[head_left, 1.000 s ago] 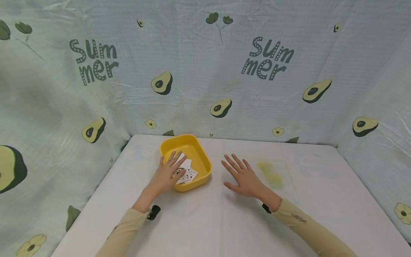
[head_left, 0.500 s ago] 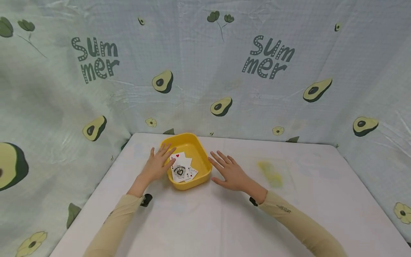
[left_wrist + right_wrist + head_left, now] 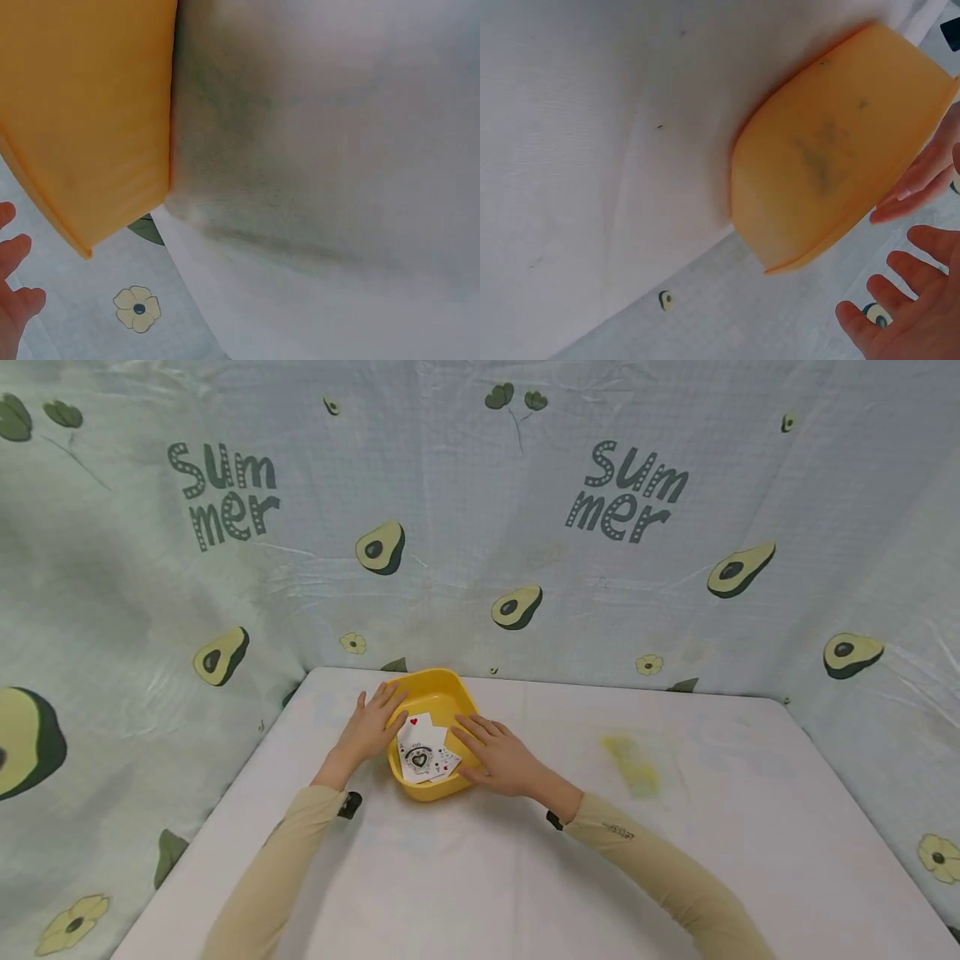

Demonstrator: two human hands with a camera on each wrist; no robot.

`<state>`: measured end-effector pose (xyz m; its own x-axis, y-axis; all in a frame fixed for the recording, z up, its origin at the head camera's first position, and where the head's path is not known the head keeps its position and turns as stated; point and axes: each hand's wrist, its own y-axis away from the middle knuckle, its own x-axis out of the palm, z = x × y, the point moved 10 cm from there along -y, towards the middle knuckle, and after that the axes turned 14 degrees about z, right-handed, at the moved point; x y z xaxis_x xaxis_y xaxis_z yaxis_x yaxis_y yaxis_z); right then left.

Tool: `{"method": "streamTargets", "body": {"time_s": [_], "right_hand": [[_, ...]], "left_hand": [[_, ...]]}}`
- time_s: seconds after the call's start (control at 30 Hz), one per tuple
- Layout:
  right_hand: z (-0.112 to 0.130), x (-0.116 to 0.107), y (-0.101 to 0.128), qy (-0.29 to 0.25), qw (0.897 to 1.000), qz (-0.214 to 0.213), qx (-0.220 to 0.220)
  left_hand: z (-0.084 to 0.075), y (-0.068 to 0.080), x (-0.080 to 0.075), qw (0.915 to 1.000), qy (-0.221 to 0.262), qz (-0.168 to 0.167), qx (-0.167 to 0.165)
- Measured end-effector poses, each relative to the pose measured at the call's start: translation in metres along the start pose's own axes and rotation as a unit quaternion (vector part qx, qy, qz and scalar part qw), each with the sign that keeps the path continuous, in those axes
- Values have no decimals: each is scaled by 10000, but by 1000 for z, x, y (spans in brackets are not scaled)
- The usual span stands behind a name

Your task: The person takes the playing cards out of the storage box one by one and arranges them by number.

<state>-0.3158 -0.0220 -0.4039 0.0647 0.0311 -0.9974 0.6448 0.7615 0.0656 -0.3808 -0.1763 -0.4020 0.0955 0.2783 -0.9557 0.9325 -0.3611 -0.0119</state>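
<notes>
Several white playing cards (image 3: 418, 756) lie face up inside a yellow tray (image 3: 442, 693), one with a red heart in its corner. At the tray's left rim is my left hand (image 3: 366, 727), its fingers spread and reaching over the edge. My right hand (image 3: 504, 762) hovers over the right rim, fingers extended inward. Whether either hand touches the rim cannot be told. In the left wrist view the tray's side wall (image 3: 90, 112) fills the upper left. The right wrist view has the tray (image 3: 825, 157) with the right hand's fingers (image 3: 911, 274) apart from its wall.
The tray stands on a table with a white cloth (image 3: 450, 877), towards the back left. A faint yellow-green patch (image 3: 632, 767) marks the cloth on the right. Behind the table hangs a pale curtain (image 3: 450, 510) printed with avocados and "summer".
My right hand has moved left, from beside the tray to over its right rim. My left hand has shifted left off the cards to the left rim, uncovering them.
</notes>
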Motion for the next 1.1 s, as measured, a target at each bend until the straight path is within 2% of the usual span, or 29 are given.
{"method": "streamTargets", "body": {"time_s": [0.17,0.4,0.77,0.97,1.1], "right_hand": [[11,-4,-16,-72,9999,-40,-152],[19,0,-36,309,9994,20,-181],[14,6,-65,318,9992,212,135],[9,11,-77,307,9986,423,114],[5,18,-82,109,9980,614,122]], "left_hand": [[7,-8,4,9998,-82,38,-151],[23,-16,10,9986,-51,112,-511],[40,-22,23,9941,214,494,-940],[44,-24,28,9921,90,646,-1073],[44,-24,28,9918,8,657,-1094]]}}
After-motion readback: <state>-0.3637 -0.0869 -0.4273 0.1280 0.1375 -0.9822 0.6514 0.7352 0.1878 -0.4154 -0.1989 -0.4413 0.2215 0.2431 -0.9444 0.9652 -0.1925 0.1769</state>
